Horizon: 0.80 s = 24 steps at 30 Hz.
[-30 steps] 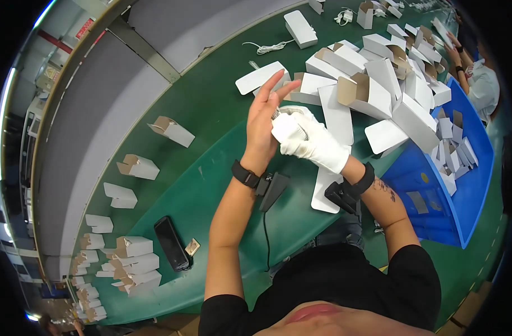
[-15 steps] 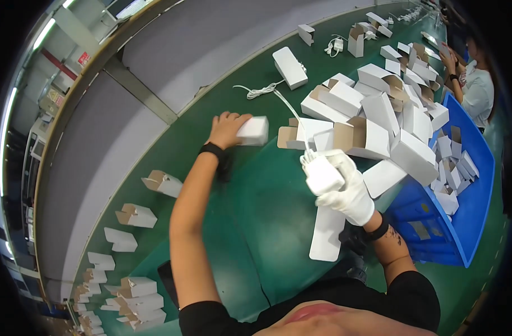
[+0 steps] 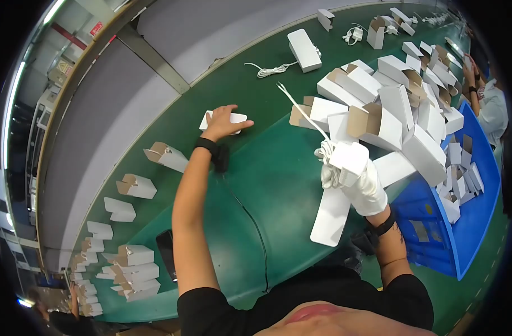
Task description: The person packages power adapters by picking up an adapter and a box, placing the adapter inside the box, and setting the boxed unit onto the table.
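My left hand (image 3: 224,124), bare with a black wristband, lies over a closed white box (image 3: 241,119) on the green table. Its thumb and fingers are spread apart across the box. In my right hand (image 3: 366,187), which wears a white glove, is a white power adapter (image 3: 348,158), with my fingers closed round it. The adapter's white cable (image 3: 305,113) is bundled beside the glove, and a loose length sticks out toward the far left. Below the glove, a flat white box (image 3: 330,219) lies on the table's near part.
Many white boxes (image 3: 398,112) are heaped at right, beside a blue bin (image 3: 457,246) holding more. Open boxes (image 3: 135,186) line the left side near a dark phone (image 3: 166,255). Another adapter (image 3: 355,36) and a white box with cable (image 3: 305,50) lie farther back.
My left hand has spread its fingers, and the white box has turned and moved left under it. My right hand has turned the adapter and brought it a little to the right.
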### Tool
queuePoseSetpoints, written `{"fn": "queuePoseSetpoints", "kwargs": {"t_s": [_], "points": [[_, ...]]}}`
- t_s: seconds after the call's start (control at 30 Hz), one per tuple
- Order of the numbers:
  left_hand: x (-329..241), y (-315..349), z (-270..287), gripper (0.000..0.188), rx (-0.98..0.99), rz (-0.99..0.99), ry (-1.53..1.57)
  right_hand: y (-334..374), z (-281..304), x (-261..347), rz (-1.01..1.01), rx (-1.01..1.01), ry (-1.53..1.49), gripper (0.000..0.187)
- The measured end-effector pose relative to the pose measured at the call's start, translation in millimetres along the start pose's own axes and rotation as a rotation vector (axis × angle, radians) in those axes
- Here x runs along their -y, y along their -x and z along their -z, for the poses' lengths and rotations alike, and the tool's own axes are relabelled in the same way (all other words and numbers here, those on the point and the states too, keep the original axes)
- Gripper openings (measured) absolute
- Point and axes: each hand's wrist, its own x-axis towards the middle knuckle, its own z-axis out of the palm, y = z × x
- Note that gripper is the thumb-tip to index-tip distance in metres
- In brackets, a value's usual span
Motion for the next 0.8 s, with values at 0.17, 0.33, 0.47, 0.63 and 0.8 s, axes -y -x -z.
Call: {"fn": "queuePoseSetpoints", "kwargs": {"t_s": [0.17, 0.33, 0.47, 0.63, 0.8], "points": [[13.7, 46.2, 20.7, 0.095, 0.026, -0.206, -0.028, 12.9, -1.3, -2.0, 0.108, 0.049, 0.039, 0.083], [4.2, 77.5, 29.0, 0.094, 0.108, -0.123, -0.336, 21.5, -12.5, -7.5, 0.081, 0.087, -0.050, 0.081], [-15.7, 106.7, 19.1, 0.089, 0.153, -0.110, 1.000, 25.8, -16.4, -13.0, -0.012, 0.213, -0.192, 0.077], [-102.3, 155.6, -4.1, 0.090, 0.205, -0.613, 1.137, -5.4, -5.6, -5.5, -0.152, 0.307, 0.200, 0.072], [-108.8, 157.3, -29.5, 0.097, 0.285, -0.469, 0.876, -56.4, -48.2, 24.4, -0.156, 0.430, 1.711, 0.041]]}}
